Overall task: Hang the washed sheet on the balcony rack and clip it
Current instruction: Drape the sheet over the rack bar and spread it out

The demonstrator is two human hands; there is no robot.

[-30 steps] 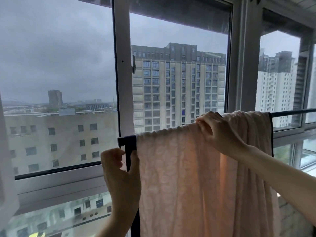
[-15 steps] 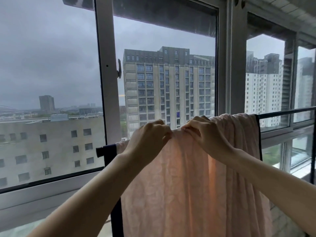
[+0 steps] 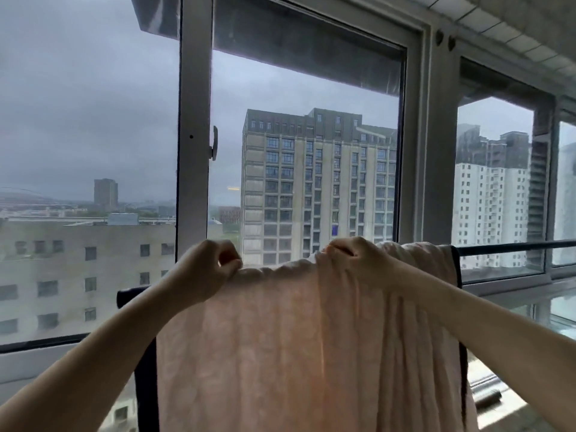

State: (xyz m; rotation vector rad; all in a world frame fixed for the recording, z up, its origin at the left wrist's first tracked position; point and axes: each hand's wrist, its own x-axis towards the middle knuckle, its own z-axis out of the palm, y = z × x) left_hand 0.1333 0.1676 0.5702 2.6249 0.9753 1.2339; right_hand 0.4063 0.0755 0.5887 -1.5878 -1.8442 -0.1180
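A pale pink sheet (image 3: pixel 280 344) hangs over the dark top bar of the balcony rack (image 3: pixel 511 245) and drops out of the frame's bottom. My left hand (image 3: pixel 207 268) pinches the sheet's top fold at its left end. My right hand (image 3: pixel 358 260) grips the same fold further right, fingers curled over the bar. The fold between my hands sags slightly. The sheet bunches into pleats at the right. The rack's dark left post (image 3: pixel 145 369) stands just left of the sheet. No clip is in view.
Large glazed windows with a white frame (image 3: pixel 193 151) run close behind the rack, with a handle (image 3: pixel 213 147) on the frame. A window sill (image 3: pixel 511 282) lies lower right. Tall buildings stand outside under a grey sky.
My left hand rose from the rack's left post to the sheet's top fold, then slid left along it away from my right hand, spreading the sheet.
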